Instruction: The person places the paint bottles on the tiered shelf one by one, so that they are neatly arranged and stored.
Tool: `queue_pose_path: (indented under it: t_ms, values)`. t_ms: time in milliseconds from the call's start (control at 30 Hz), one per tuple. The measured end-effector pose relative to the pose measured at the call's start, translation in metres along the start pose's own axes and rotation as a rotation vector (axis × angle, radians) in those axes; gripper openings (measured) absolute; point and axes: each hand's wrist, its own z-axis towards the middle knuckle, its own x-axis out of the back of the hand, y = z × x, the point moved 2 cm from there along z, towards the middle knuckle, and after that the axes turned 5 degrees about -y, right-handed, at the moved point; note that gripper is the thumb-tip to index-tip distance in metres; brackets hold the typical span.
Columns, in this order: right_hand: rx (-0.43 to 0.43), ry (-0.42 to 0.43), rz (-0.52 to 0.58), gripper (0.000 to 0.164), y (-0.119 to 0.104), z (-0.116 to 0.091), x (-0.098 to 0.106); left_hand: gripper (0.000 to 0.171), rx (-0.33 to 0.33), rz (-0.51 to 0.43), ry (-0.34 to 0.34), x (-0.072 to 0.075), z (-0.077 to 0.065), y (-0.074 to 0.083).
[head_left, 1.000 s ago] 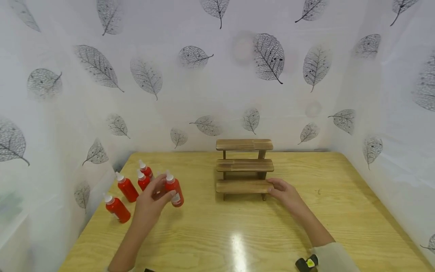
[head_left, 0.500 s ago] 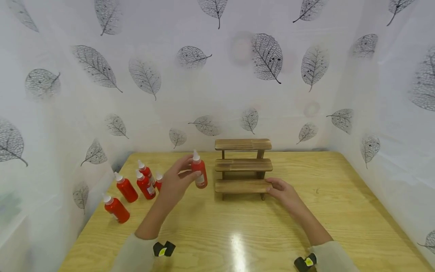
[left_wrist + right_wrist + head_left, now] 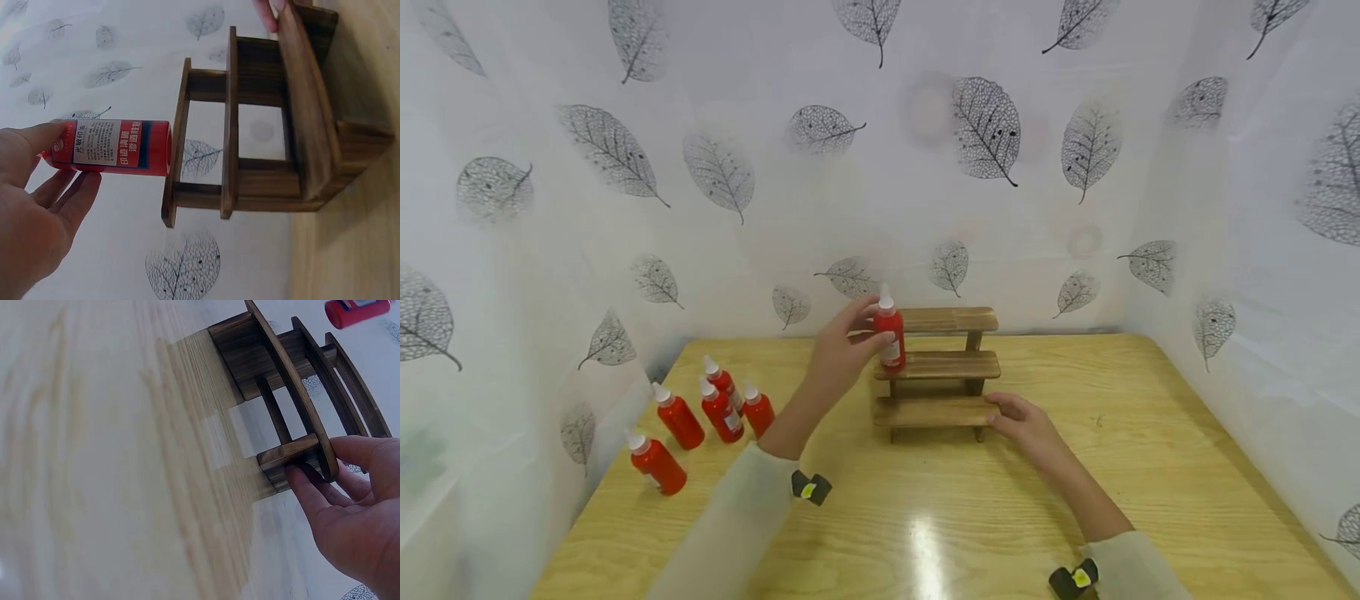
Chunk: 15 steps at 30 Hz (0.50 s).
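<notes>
a: where is the red bottle (image 3: 890, 333)?
b: the left hand (image 3: 842, 350) pinches it upright just above the wooden rack (image 3: 943, 367)'s top step.
a: and the right hand (image 3: 1026, 429)?
b: it grips the bottom step's end.

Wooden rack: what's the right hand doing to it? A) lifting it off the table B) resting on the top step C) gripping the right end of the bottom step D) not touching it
C: the right hand grips the right end of the wooden rack's bottom step, thumb on top and fingers underneath in the right wrist view, while the rack stands on the table.
</notes>
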Motion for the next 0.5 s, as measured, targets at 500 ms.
queue_pose_path:
  t_ms: [500]
  values:
    - [0.019,-0.001,0.018,0.058,0.002,0.000,0.001,0.056,0.036,-0.023,-0.080,-0.045,0.067,0.016]
